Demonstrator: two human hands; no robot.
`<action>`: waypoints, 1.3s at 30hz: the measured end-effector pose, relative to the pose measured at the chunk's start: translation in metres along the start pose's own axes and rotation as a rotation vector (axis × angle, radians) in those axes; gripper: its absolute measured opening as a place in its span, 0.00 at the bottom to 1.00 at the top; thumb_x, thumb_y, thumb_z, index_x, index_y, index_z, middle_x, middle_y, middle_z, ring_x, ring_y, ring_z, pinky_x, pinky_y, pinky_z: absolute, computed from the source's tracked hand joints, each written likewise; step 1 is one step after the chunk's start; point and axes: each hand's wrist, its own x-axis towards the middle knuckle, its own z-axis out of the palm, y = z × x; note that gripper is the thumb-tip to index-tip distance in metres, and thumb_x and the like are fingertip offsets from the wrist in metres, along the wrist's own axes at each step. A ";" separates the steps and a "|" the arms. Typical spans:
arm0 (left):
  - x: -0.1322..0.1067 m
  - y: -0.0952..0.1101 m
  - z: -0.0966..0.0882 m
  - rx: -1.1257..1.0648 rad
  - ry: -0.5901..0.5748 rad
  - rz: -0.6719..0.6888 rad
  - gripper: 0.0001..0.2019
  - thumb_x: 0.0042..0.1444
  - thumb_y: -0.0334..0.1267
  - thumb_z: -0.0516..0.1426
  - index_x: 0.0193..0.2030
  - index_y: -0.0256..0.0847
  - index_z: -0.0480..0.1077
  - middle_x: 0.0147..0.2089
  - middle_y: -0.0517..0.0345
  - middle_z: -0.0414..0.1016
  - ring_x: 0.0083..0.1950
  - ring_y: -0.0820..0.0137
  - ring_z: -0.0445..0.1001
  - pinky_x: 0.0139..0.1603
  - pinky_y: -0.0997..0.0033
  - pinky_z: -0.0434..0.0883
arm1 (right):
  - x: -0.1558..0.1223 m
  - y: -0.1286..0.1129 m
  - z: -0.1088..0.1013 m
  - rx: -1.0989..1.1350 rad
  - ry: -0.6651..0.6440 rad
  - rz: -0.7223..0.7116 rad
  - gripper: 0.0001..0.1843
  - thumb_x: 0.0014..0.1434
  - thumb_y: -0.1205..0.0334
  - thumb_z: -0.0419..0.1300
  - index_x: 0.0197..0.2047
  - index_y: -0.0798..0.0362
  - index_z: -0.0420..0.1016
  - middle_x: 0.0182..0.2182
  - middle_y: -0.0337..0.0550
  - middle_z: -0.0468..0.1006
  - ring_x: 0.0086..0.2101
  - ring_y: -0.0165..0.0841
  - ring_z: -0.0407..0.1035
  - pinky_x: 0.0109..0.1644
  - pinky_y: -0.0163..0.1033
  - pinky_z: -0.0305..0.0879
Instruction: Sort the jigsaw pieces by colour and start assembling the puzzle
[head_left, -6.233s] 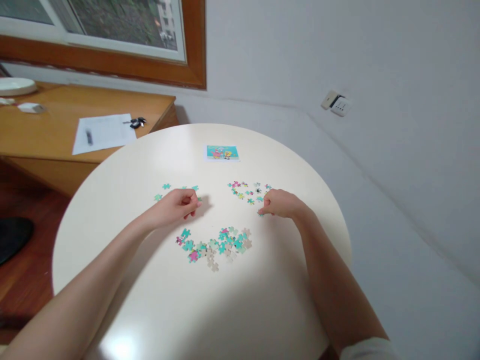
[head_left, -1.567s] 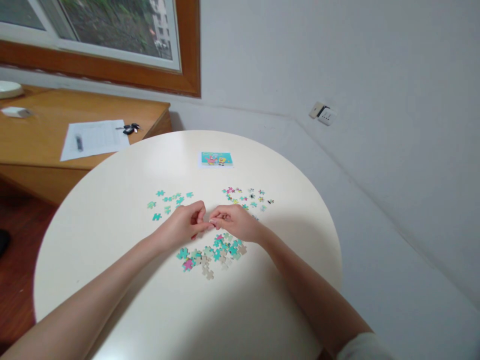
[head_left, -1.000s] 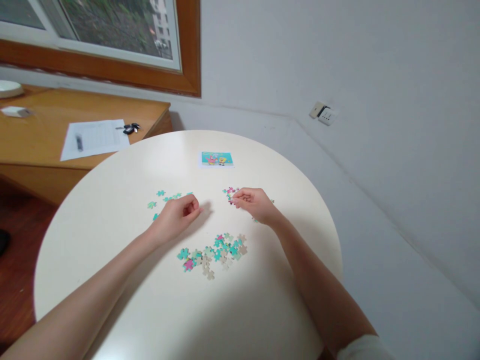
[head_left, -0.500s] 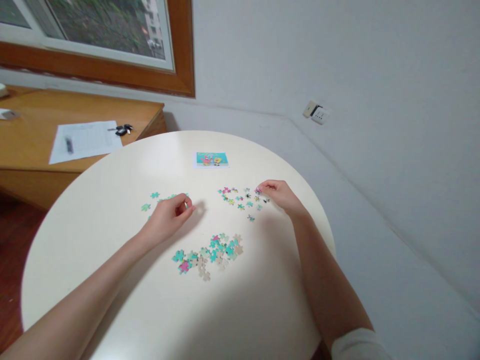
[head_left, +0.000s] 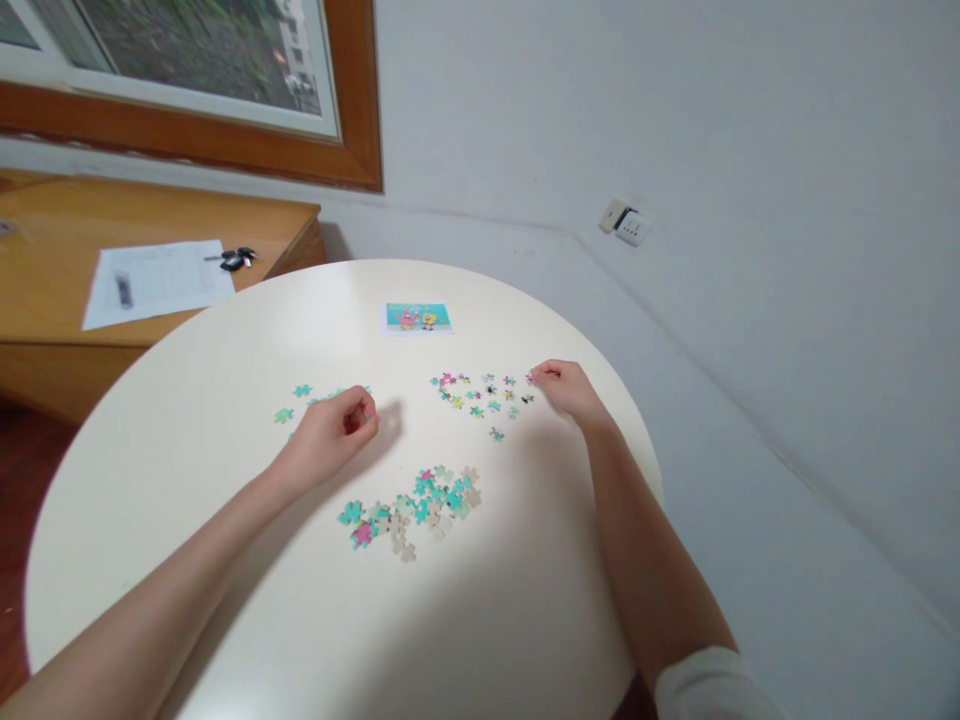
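My right hand [head_left: 568, 388] pinches a pink puzzle piece [head_left: 530, 379] at the table's right side. Just left of it, a loose group of small puzzle pieces [head_left: 494, 406] in pink, yellow, black and teal is spread out. My left hand [head_left: 336, 428] is closed, thumb and forefinger tips together; whether anything is between them is hidden. Green puzzle pieces [head_left: 283, 415] lie around and partly beneath that hand. Closer to me is a heap of teal, pink and grey-backed puzzle pieces [head_left: 424, 508], some overlapping.
A picture card [head_left: 418, 317] with cartoon figures lies toward the far side of the round white table [head_left: 247, 650]. Beyond its left edge stands a wooden desk [head_left: 247, 220] with a paper sheet [head_left: 161, 280] and black keys [head_left: 236, 260]. A wall with sockets [head_left: 632, 228] borders the right.
My right hand has shifted slightly right, carrying the pink piece away from the group. My left thumb and forefinger have closed together. The view has turned a little to the right.
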 end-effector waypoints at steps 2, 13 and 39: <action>0.000 0.001 0.000 -0.001 -0.004 -0.001 0.09 0.48 0.45 0.51 0.25 0.42 0.61 0.17 0.66 0.61 0.20 0.75 0.60 0.24 0.75 0.58 | 0.003 0.008 0.005 -0.028 0.073 0.027 0.11 0.47 0.57 0.59 0.24 0.57 0.76 0.25 0.45 0.80 0.30 0.34 0.72 0.36 0.37 0.64; -0.001 0.000 0.003 -0.021 -0.008 -0.004 0.10 0.47 0.46 0.50 0.25 0.42 0.61 0.17 0.66 0.61 0.20 0.75 0.59 0.24 0.74 0.57 | 0.013 0.022 0.025 -0.017 0.182 -0.030 0.08 0.49 0.64 0.58 0.26 0.53 0.79 0.29 0.44 0.82 0.32 0.36 0.74 0.38 0.38 0.67; 0.002 -0.010 0.006 -0.015 0.005 -0.042 0.09 0.46 0.45 0.52 0.25 0.42 0.62 0.17 0.67 0.60 0.21 0.75 0.59 0.24 0.75 0.56 | 0.015 0.033 0.031 0.002 0.346 -0.118 0.10 0.49 0.60 0.56 0.30 0.53 0.77 0.25 0.43 0.76 0.27 0.34 0.66 0.37 0.40 0.64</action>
